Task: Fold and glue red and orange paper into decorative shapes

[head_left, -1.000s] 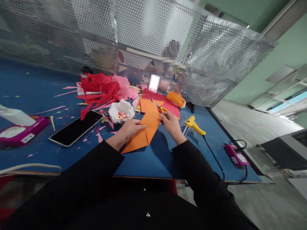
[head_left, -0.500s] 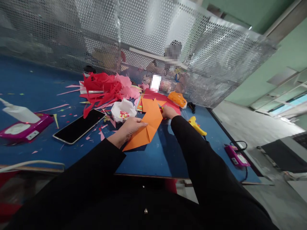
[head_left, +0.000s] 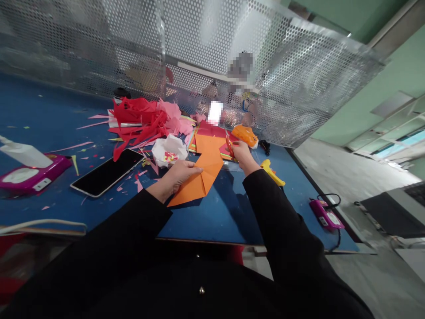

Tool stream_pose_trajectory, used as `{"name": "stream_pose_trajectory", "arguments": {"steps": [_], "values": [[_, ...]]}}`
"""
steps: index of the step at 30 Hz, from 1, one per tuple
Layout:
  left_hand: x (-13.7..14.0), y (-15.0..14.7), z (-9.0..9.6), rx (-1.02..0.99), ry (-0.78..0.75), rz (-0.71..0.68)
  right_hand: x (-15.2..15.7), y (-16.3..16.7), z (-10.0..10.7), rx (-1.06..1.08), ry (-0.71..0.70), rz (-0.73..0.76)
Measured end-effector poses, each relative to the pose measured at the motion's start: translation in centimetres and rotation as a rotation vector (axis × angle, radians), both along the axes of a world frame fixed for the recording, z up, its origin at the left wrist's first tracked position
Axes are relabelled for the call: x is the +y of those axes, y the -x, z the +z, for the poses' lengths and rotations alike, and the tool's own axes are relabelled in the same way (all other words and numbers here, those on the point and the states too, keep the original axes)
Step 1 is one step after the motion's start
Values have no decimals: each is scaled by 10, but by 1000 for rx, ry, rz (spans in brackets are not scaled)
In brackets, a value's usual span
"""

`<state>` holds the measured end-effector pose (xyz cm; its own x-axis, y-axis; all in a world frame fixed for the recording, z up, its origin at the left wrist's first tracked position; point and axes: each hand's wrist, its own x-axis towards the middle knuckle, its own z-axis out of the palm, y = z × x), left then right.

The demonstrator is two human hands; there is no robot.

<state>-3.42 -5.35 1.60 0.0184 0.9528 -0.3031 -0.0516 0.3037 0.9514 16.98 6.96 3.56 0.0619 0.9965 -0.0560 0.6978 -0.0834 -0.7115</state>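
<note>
My left hand [head_left: 181,173] pinches the near left edge of a folded sheet of orange paper [head_left: 207,175], thumb on top. In my right hand [head_left: 242,153] is a pair of red-handled scissors [head_left: 229,144], held just right of the orange paper and apart from it, the blades pointing away from me. Beyond the held sheet lie more orange paper [head_left: 204,144] and a red sheet [head_left: 210,129] on a stack. A white paper bowl [head_left: 159,151] with small red and yellow scraps sits left of the paper.
Red paper strips [head_left: 142,115] and pink paper [head_left: 172,117] are heaped at the back. A phone [head_left: 108,173] lies left among scraps. To the right are a yellow glue gun [head_left: 272,173] and an orange bag [head_left: 245,134]. A perforated metal screen [head_left: 212,35] stands behind.
My right hand has drawn the scissors away to the right from the orange paper's edge, so they now show clear of it. My left hand keeps its hold.
</note>
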Motion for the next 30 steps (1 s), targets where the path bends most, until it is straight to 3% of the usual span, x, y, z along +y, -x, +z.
{"name": "stream_pose_trajectory", "arguments": {"steps": [6,14,23,26,30], "values": [[0,0,3,24,-13,-36,-65,-14,-3,63,-101,-3],[-1,5,8,256,-201,-88,-142,-34,-31,-308,-159,31],[2,8,2,618,-408,-332,-175,-32,-21,-610,-258,96],[1,9,4,684,-444,-389,-176,-32,-17,-535,-382,137],[-2,7,8,729,-487,-485,-173,-18,-25,-294,-516,357]]}}
